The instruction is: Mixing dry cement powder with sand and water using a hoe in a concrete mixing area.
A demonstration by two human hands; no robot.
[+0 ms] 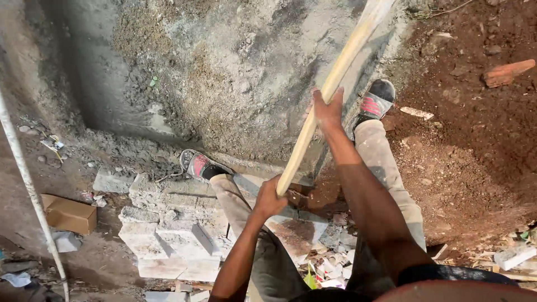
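Observation:
I hold a long pale wooden handle (347,53) that slants from the lower middle up to the top edge. My left hand (269,197) grips its near end, and my right hand (328,109) is closed on it higher up. The handle's far end and any tool head are out of view. Below the handle lies a grey pile of mixed mortar (224,78) on the ground. My left foot (197,164) stands on grey blocks and my right foot (376,100) rests at the pile's right edge.
Broken grey concrete blocks (168,235) lie under my left leg. A brown cardboard box (68,215) sits at the left beside a thin pale pole (27,173). Red-brown soil (475,140) with a brick piece (506,72) fills the right. Paper scraps litter the bottom.

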